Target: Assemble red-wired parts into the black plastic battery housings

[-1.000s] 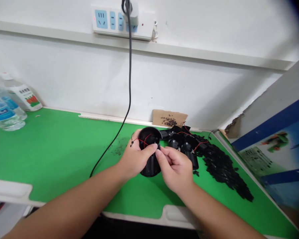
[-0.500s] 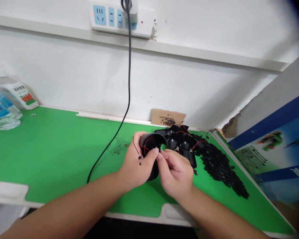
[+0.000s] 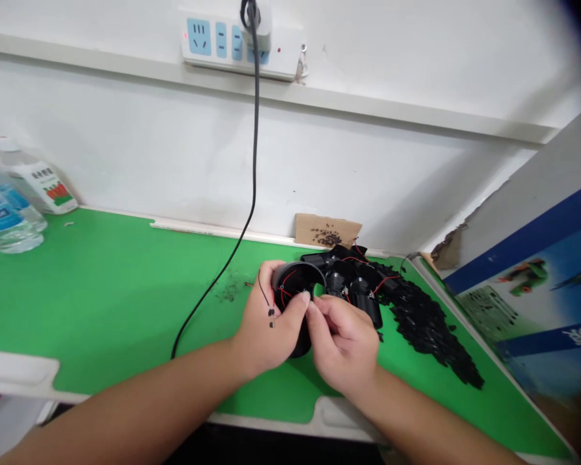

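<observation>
Cup: held over table, between far and near edges; red wires inside.
Left hand: curled round cup, thumb at rim.
Right hand: fingertips pressed together at rim, any content hidden.

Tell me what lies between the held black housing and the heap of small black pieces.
In the head view, a cluster of black housings with red wires lies between them.

Left hand: around black cup, red wires inside. Right hand: fingertips at cup's rim, by left thumb. Counter: green; black parts heaped at right; bottles at left; cord hanging from power strip.
</observation>
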The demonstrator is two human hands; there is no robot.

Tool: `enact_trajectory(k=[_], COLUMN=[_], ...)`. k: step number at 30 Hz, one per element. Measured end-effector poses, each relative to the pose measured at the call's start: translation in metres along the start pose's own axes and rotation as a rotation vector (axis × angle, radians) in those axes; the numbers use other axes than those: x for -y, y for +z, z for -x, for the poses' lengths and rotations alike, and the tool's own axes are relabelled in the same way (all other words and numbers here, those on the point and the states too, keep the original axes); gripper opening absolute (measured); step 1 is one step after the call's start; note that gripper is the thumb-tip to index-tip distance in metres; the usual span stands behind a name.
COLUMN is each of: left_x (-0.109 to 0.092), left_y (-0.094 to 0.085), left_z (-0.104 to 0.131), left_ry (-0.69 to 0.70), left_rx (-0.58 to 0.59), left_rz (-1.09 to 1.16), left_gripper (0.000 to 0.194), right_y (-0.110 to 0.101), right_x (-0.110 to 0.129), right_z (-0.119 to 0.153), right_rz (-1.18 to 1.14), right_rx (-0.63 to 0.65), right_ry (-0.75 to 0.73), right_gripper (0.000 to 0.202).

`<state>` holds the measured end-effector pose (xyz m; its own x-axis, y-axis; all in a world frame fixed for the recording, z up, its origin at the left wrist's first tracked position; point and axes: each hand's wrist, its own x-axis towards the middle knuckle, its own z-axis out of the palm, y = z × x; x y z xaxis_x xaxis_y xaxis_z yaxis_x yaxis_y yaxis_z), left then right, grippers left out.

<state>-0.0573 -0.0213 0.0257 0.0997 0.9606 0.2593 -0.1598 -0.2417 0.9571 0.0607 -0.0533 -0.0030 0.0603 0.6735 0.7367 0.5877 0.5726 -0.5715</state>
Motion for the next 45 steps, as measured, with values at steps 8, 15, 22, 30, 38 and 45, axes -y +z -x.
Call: enact_trajectory(k=[8,15,22,30,38,45], left_x=[-0.010,-0.014,-0.006,0.020,0.032,0.014], left_y=[0.005,0.008,0.008,0.002,-0.002,-0.004], left_z=[-0.001,-0.002,-0.001,-0.010,-0.020,-0.021], left_ry=[-0.100,-0.157,-0.070,-0.064,-0.163,-0.315], left_rx=[-0.012,-0.036,-0.062,-0.057,-0.062,0.025], left_rz=[0.043,0.067,-0.156,-0.115,0.119,0.518], left_gripper=[0.027,0.026,0.023,0.025,0.029,0.041], right_y=[-0.007,-0.009,-0.008,0.006,0.013,0.015], right_x=[0.002,0.000,-0.005,-0.018,-0.025,-0.029], right_z=[-0.003,-0.004,-0.003,-0.002,-0.011,-0.010], right_rz=[0.003,0.011,0.012,-0.025,-0.160,-0.323], right_rx=[0.041,0.060,0.057,0.031,0.002,0.040], right_ry=[-0.051,-0.080,-0.096,0.007,0.148,0.327], right_gripper=[0.020,0.021,0.023,0.025,0.019,0.023])
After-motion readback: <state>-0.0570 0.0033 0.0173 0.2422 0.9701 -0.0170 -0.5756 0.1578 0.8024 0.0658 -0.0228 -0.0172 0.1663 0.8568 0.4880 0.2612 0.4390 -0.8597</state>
